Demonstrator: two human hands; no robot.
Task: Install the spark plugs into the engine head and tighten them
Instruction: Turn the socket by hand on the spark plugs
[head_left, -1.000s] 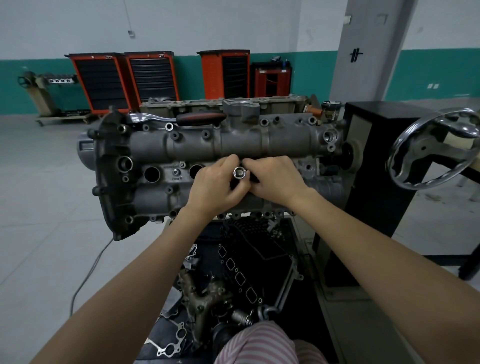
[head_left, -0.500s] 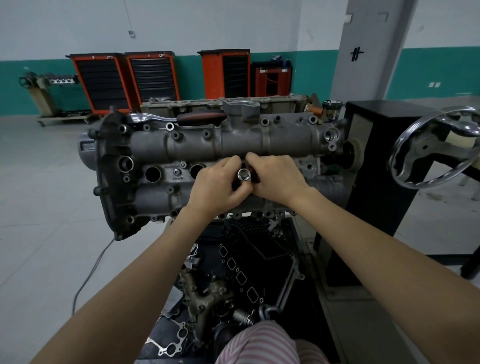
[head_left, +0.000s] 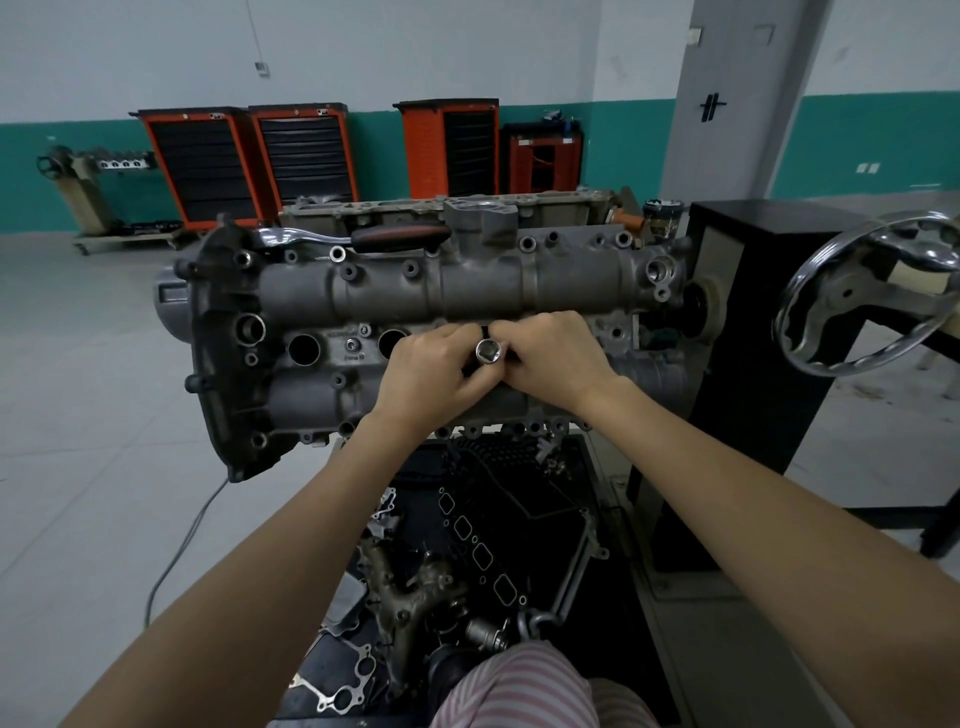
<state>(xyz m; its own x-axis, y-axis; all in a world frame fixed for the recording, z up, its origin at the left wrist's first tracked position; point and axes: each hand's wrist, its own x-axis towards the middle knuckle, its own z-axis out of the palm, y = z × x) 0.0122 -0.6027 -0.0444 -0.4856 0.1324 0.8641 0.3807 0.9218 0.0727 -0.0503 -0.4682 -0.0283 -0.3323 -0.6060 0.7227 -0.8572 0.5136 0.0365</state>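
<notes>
1. At the left of the frame, the engine head (head_left: 415, 312) is mounted on a stand, a big grey casting with its end cover toward the left edge. It looks heavy and fully stiff, so I judge it is not a thing to lift; the work comes to it.
2. Two plug wells (head_left: 304, 349) are open and dark in the middle row of the head, left of the hands. They look empty, but their depth is hidden.
3. The left hand (head_left: 431, 371) is at the centre of the frame, its fingers curled around the socket (head_left: 490, 352) from the left side.
4. The socket is a short shiny steel tube with its square drive hole facing the camera. It stands in a well of the head. It is light, hard and smooth, perhaps slippery with oil, so the grip is best around its outer wall with the fingertips.
5. The spark plug itself is not visible; I judge it sits inside the socket. Its ceramic part is fragile and its thread crosses easily, so the first turns should be gentle.
6. The right hand (head_left: 550, 358) pinches the socket from the right side.
7. Above, on the top of the head, lies a ratchet (head_left: 363, 238) with a dark handle, not touched.
</notes>
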